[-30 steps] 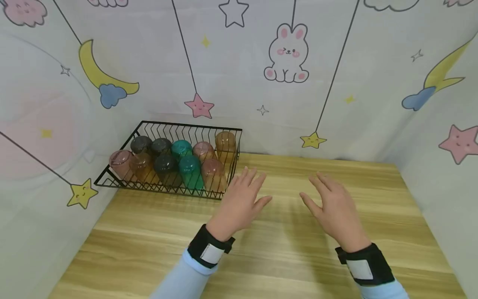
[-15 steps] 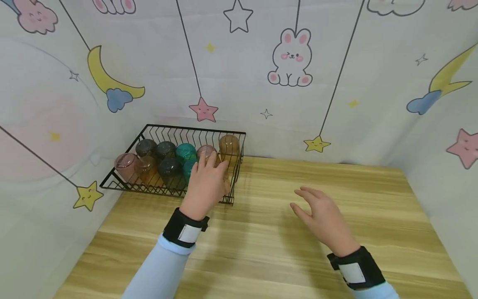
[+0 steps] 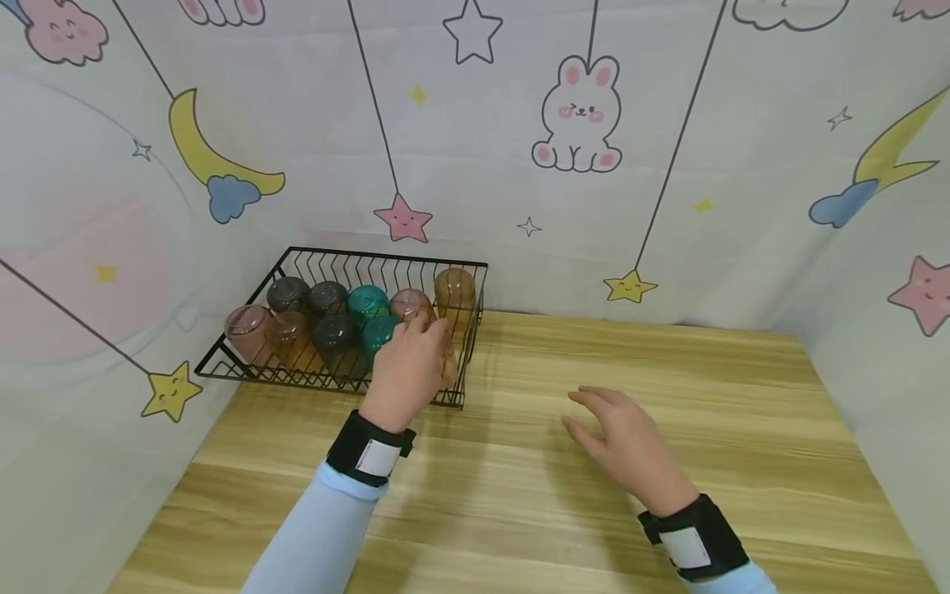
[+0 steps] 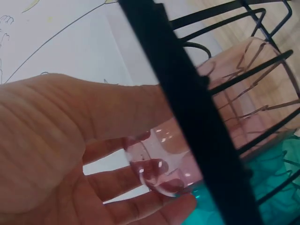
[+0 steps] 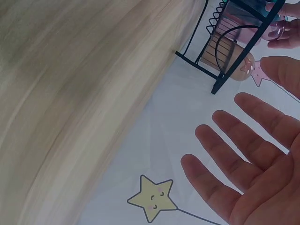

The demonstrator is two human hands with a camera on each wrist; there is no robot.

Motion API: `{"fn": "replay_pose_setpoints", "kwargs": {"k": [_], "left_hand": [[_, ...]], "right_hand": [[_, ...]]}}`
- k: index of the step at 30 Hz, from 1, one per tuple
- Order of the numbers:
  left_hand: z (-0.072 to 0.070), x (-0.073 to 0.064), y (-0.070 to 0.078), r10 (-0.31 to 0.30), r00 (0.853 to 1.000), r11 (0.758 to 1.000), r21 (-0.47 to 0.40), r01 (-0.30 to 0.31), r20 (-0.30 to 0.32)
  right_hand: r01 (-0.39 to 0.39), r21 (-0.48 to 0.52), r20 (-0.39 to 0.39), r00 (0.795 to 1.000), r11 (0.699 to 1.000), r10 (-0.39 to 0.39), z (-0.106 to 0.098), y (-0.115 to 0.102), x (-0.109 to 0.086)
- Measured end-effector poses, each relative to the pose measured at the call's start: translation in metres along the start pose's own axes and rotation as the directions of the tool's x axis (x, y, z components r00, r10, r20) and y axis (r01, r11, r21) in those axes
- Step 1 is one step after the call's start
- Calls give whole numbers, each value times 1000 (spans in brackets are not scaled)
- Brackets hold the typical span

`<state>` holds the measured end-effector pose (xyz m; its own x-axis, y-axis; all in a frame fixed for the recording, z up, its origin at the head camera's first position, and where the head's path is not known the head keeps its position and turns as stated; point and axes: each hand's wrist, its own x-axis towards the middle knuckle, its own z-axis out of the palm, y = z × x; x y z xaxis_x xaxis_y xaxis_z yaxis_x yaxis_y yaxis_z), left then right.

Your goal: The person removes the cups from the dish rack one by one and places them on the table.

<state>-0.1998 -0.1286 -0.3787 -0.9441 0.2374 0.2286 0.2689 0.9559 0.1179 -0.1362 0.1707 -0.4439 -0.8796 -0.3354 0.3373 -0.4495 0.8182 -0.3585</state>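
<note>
My left hand [image 3: 406,367] reaches into the front right of a black wire rack [image 3: 386,256]. Its thumb and fingers are curled round a clear pink cup [image 4: 159,157], which the hand mostly covers in the head view. In the left wrist view the thumb passes behind a thick rack bar, and the fingertips lie beside a teal cup [image 4: 276,164]. That pink cup still stands among the others, rounded end up. My right hand [image 3: 623,437] hovers over the table to the right, fingers loosely spread and holding nothing.
Other clear cups stand in the rack: an amber one [image 3: 454,289] at the back right corner, another pink cup [image 3: 410,304], and several grey, teal and brown ones. The rack sits on a wood-grain table [image 3: 534,495] against a cartoon-printed cloth backdrop [image 3: 475,148].
My left hand has moved left from beside the rack into it and taken hold of the front right pink cup. My right hand has drifted left and toward the front.
</note>
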Motion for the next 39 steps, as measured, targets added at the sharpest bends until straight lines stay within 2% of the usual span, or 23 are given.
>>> {"fn": "replay_pose_setpoints", "kwargs": {"k": [5,12,15,18,21,26,29,33,34,36,39], "left_hand": [[3,2,-1,-3,1000,1000,5,3,-25],[1,1,0,-4,1000,1000,6,5,-24],[-5,-2,1,8,997,1000,26,-6,-76],[-12,-4,3,35,988,999,42,-29,-152],[-20,-7,6,59,975,998,35,-52,-215],[-32,-13,15,50,948,998,-23,-60,-313],[-35,-16,22,55,913,995,-49,-82,-404],[-33,-18,33,79,853,985,-90,-145,-516],[-32,-19,36,79,845,981,-111,-161,-530],[-28,-20,42,70,837,968,-168,-189,-542],[-20,-22,52,40,843,941,-265,-213,-536]], "right_hand": [[8,2,-15,1000,1000,-8,1,0,0],[6,7,-37,999,1000,-6,-2,0,0],[7,0,-61,998,1000,-7,-5,0,0],[-6,-5,-93,996,1000,6,-9,1,1],[-32,-1,-123,992,999,31,-13,2,2],[-83,28,-156,984,996,87,-22,4,3],[-112,57,-175,977,992,120,-27,5,5],[-127,92,-215,966,988,144,-33,6,5],[-125,100,-228,963,987,145,-34,6,5],[-120,109,-249,958,987,144,-36,6,5],[-111,116,-267,954,987,139,-38,5,4]]}}
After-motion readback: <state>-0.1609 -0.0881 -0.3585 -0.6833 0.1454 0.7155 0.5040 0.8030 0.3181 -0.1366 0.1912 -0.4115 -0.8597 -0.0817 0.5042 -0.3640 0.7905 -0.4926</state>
